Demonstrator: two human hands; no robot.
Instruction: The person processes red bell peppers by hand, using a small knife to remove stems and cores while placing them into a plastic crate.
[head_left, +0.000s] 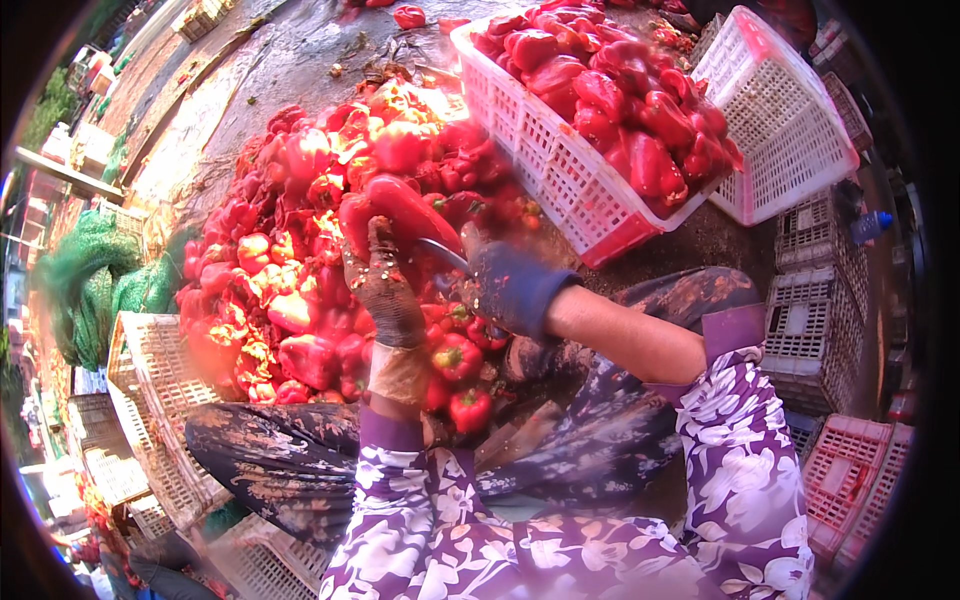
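My left hand (384, 292), in a soiled glove, grips a large red pepper (409, 214) above the pile. A blade, probably a knife (444, 253), is in my right hand (506, 281), which wears a dark blue glove. Its tip meets the lower side of the held pepper; how deep it goes I cannot tell. Beneath and to the left of both hands spreads a heap of red peppers (307, 360), with torn pieces and pale seedy cores among them. Pepper tops with green stems (457, 358) lie close to my left wrist.
A white and red plastic crate (525, 161) full of red peppers stands at the upper right, beside another crate (784, 127) tipped up. Stacked crates (802, 322) line the right. On the left are a slatted crate (154, 397) and green netting (94, 289). My crossed legs (292, 450) border the heap.
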